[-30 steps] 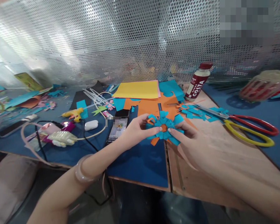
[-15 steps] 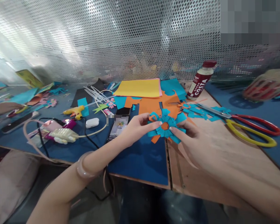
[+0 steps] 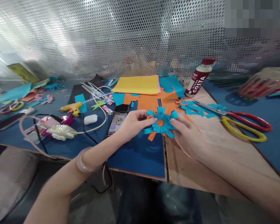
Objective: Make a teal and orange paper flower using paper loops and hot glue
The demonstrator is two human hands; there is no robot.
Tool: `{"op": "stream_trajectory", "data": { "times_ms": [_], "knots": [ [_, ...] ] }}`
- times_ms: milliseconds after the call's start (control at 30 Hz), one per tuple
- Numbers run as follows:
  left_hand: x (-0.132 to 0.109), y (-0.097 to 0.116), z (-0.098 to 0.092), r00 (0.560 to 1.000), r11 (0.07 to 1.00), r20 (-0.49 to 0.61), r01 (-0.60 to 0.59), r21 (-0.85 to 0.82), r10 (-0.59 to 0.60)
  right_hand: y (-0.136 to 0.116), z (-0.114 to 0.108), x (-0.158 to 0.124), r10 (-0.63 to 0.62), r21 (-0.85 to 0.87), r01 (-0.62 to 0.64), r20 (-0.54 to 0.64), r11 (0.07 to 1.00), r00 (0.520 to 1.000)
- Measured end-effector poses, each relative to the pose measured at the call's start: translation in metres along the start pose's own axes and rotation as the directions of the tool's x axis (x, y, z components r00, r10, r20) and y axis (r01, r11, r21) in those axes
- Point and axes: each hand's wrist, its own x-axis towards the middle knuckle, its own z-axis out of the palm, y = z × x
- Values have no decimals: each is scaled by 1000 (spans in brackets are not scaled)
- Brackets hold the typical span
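Note:
A layered paper flower point(image 3: 164, 128), blue with an orange centre and an orange petal poking out below, is held up above the table's front part. My left hand point(image 3: 140, 122) pinches its left side between thumb and fingers. On the opposite edge, my right hand point(image 3: 185, 132) grips the petals, thumb on top and fingers mostly hidden behind. Just left of my left hand lies a phone point(image 3: 117, 125) with a flower picture on its screen. Orange paper point(image 3: 149, 104) with cut edges lies behind the flower.
Large scissors point(image 3: 238, 119) with red and yellow handles lie at the right, by blue paper scraps point(image 3: 193, 109). A Costa bottle point(image 3: 199, 77) stands behind them. Yellow sheets point(image 3: 136, 84), a yellow glue gun point(image 3: 72, 108), an earbud case point(image 3: 91, 119) and a cabled power strip point(image 3: 63, 132) spread leftward.
My right thumb has shifted from near the flower's centre out to its right edge. The flower stays in both hands. The view has shifted slightly, and the co-worker's hand at far left is mostly out of view.

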Motion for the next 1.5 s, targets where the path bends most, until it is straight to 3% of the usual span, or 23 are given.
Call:
{"op": "stream_trajectory", "data": {
  "times_ms": [100, 200, 233, 300, 333, 400, 467, 533, 633, 733, 1133, 1300, 1400, 1500],
  "knots": [
    [5, 0, -3, 998, 998, 57, 11, 63, -14, -5, 3, -4, 49, 123, -51, 21, 991, 999],
    [12, 10, -13, 999, 994, 37, 26, 107, -31, -13, 1, -1, 14, 166, -5, -54, 986, 998],
    [14, 17, -18, 1000, 991, 4, 2, 131, -3, -16, 0, 1, -15, 171, 27, -76, 985, 997],
    [11, 32, -31, 983, 948, -76, -139, 286, 167, -22, -4, 5, -70, 167, 88, -110, 982, 992],
    [7, 40, -38, 955, 870, -99, -208, 446, 279, -26, -6, 6, -86, 157, 104, -116, 982, 989],
    [-4, 50, -50, 931, 620, 39, -273, 735, 363, -31, -7, 7, -84, 131, 99, -116, 986, 990],
    [-16, 51, -59, 937, 374, 231, -320, 870, 263, -33, -6, 6, -59, 122, 71, -95, 990, 994],
    [-24, 44, -64, 939, 188, 330, -344, 920, 99, -34, -4, 3, -29, 129, 38, -68, 991, 997],
    [-28, 29, -65, 931, 23, 351, -350, 936, -99, -32, -2, 0, -7, 115, 14, -59, 993, 998],
    [-29, 22, -61, 924, -68, 349, -363, 929, -157, -29, -3, -1, -14, 90, 19, -60, 996, 998],
    [-55, 24, -41, 922, -195, 348, -378, 905, -172, -24, -8, 0, -17, 100, 20, -27, 995, 999],
    [-54, 22, -38, 921, -257, 361, -387, 885, -145, -20, -11, 2, -28, 108, 30, -18, 994, 999],
    [-48, 24, -41, 914, -179, 376, -400, 899, -155, -16, -12, 3, -31, 110, 33, -23, 993, 999],
    [-42, 28, -48, 934, 23, 329, -329, 944, -137, -14, -12, 3, -28, 116, 30, -22, 993, 999]
  ]
}}
